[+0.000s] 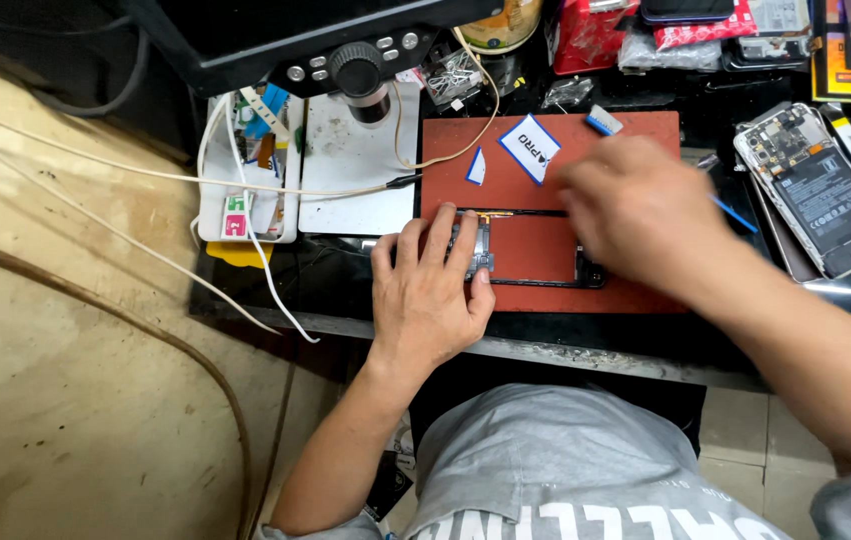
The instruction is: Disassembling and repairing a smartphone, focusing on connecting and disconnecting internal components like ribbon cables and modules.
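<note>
A black phone frame (535, 250) lies flat on a red work mat (635, 135). My left hand (430, 290) rests palm down on the frame's left end, fingers spread over its circuit board. My right hand (635, 215) hovers blurred over the frame's right end; a thin blue tool (735, 213) sticks out from behind it, and whether the fingers grip it is hidden. Two small white stickers with blue edges (528, 147) lie on the mat behind the frame.
An opened phone with bare internals (825, 190) lies at the right. A microscope head (360, 70) hangs over a white tray (350, 170) at the back left. White cables (145, 170) trail off the bench. Packets and boxes (685, 30) crowd the back edge.
</note>
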